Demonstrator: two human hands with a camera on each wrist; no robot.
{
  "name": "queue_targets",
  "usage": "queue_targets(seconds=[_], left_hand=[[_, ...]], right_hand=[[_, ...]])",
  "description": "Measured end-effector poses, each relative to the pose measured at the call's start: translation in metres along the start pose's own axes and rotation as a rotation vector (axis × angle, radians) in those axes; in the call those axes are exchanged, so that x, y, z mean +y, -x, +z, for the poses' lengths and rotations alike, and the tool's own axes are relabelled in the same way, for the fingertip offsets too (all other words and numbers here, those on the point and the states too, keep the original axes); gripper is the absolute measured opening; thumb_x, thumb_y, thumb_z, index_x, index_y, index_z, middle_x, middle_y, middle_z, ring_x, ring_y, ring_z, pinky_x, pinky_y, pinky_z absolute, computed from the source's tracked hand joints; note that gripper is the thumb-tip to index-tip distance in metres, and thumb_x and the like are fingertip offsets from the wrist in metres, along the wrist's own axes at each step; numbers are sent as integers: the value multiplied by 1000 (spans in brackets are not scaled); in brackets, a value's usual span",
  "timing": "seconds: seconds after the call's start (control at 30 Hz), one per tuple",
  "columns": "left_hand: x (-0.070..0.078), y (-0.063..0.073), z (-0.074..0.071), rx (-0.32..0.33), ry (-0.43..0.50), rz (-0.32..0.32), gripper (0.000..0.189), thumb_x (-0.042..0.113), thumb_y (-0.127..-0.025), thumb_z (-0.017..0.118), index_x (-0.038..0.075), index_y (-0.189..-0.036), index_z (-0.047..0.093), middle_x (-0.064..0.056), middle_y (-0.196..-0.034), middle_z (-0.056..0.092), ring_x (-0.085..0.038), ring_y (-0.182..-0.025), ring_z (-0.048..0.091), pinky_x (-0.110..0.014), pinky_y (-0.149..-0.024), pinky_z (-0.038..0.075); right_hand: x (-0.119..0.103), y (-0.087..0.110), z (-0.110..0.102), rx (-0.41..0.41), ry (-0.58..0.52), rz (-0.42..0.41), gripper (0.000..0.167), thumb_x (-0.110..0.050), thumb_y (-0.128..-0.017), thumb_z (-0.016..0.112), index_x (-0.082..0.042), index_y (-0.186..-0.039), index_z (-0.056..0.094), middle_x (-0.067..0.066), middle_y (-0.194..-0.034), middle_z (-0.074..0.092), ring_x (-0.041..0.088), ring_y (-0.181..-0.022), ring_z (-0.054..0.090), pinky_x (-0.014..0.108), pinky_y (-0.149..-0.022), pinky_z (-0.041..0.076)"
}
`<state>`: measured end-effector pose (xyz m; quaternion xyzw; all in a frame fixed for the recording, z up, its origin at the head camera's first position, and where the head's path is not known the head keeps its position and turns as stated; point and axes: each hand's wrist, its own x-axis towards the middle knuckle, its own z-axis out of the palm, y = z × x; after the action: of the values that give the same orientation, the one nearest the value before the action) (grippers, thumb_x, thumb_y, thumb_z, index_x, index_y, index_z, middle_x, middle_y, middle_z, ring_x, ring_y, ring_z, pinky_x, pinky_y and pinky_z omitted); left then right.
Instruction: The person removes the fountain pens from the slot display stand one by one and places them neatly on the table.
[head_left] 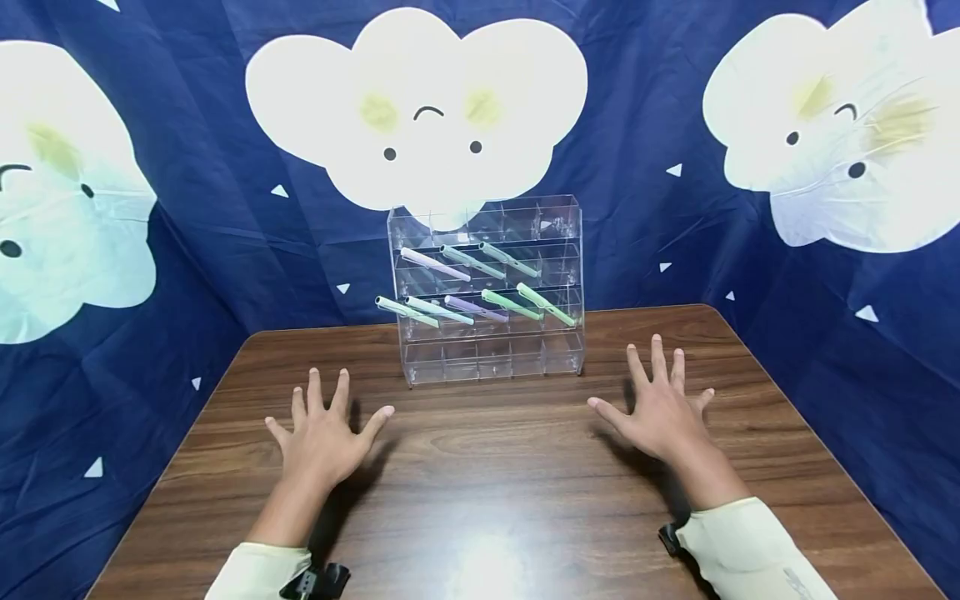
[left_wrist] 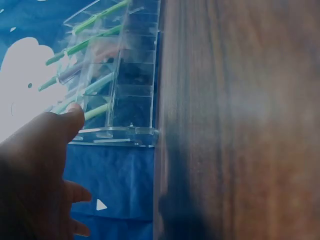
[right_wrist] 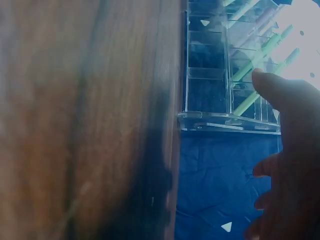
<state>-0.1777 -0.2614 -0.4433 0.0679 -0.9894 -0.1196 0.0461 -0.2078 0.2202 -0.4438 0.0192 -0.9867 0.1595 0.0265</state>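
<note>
A clear acrylic rack (head_left: pixel 491 350) with several tiers of small compartments stands at the back middle of the wooden table. Several pens slant in it: in its upper filled row a pale lilac pen (head_left: pixel 435 264) and two grey-green pens; in the row below, two pale mint pens, a purple pen (head_left: pixel 476 309) and two green pens (head_left: pixel 546 304). My left hand (head_left: pixel 318 442), fingers spread and holding nothing, is in front and left of the rack. On the other side my right hand (head_left: pixel 663 412) is likewise spread, with nothing in it. Both cast shadows on the wood.
The brown wooden table (head_left: pixel 480 467) has rounded far corners. Behind and beside it hangs a dark blue curtain (head_left: pixel 225 208) with white clouds and small triangles. A black wrist strap (head_left: pixel 315 581) shows at the left sleeve, another (head_left: pixel 670 540) at the right.
</note>
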Motion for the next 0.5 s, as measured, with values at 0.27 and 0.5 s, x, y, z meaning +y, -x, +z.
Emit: queue_targets(seconds=[0.27, 0.5], left_hand=[[8, -8, -1, -43, 56, 21, 109, 87, -101, 41, 13, -177, 17, -33, -180, -2, -65, -162, 12, -94, -118, 9], [16, -18, 2, -85, 199, 23, 103, 80, -105, 45, 14, -177, 14, -31, -181, -1, -66, -159, 22, -86, -118, 30]], right_hand=[[-13, -11, 1, 23, 18, 5, 124, -99, -91, 41, -18, -178, 7, 20, -184, -9, 56, -166, 14, 95, -112, 23], [-32, -25, 0, 92, 5, 19, 125, -100, -89, 39, -18, -178, 7, 23, -183, 9, 59, -154, 36, 87, -108, 39]])
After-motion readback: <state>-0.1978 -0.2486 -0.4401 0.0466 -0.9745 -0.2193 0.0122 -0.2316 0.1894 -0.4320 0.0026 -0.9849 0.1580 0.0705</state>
